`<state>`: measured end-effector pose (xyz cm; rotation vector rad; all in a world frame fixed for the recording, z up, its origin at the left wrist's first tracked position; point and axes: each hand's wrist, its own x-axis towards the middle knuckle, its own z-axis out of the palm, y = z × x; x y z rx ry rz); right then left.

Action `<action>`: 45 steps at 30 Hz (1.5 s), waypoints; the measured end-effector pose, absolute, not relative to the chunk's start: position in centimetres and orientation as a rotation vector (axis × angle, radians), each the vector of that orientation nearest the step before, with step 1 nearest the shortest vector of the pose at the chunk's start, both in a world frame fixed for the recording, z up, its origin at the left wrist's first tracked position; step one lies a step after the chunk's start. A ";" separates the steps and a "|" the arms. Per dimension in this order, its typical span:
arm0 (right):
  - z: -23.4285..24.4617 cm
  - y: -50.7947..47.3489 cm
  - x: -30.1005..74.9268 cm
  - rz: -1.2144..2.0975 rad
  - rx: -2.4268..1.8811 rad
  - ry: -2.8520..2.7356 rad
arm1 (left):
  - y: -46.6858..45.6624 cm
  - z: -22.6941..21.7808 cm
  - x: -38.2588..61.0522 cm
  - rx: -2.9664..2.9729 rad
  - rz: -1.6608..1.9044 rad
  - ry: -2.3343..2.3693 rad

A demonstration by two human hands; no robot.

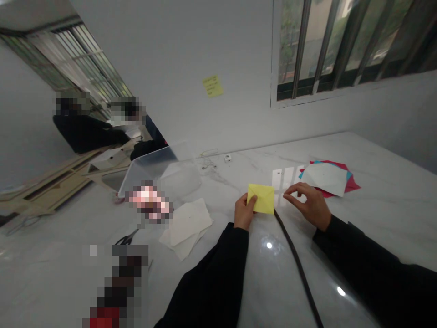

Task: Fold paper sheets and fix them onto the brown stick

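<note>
Near the middle of a polished, white marble-veined tabletop (pixel 362 228), a small folded square of yellow paper (pixel 262 198) is pinched in the left hand (pixel 244 212), with the thumb on its creased face in a narrow, firm hold. The right hand (pixel 306 206) hovers just beside the paper's edge at 3 o'clock, not touching it, its thumb and forefinger curved in a fairly narrow opening. Black sleeves cover both forearms. A thin, dark cord (pixel 296 266) runs across the smooth stone from just below the paper toward 6 o'clock, between the hands.

At 2 o'clock, a white sheet (pixel 324 178) lies on stacked red and blue paper (pixel 353 184), just beyond the right fingertips. Loose, matte white sheets (pixel 187 228) lie at 9 o'clock, with black-handled scissors (pixel 125 239) at their lower left. A clear plastic panel (pixel 153 171) leans near the table's edge at 10 o'clock, behind a blurred object (pixel 148 202) too obscured to identify. Open stone surrounds the hands toward 12 o'clock.
</note>
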<state>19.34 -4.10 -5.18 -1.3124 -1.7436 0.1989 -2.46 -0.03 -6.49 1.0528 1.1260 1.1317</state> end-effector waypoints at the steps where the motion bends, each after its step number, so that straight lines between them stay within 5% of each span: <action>1: -5.7 -3.6 19.9 0.203 -1.396 -1.702 | 0.2 -6.3 -2.7 1.011 1.151 1.164; 17: -7.7 4.5 21.3 -0.132 -1.641 -2.011 | 0.5 -6.3 -3.1 1.097 0.953 1.019; 29: -6.0 -3.9 15.3 0.409 -1.142 -1.477 | -0.5 -6.7 -2.5 1.158 1.106 1.158; 45: -7.3 -3.3 14.8 0.225 -1.256 -1.663 | -1.4 -6.9 -1.7 1.300 1.161 1.188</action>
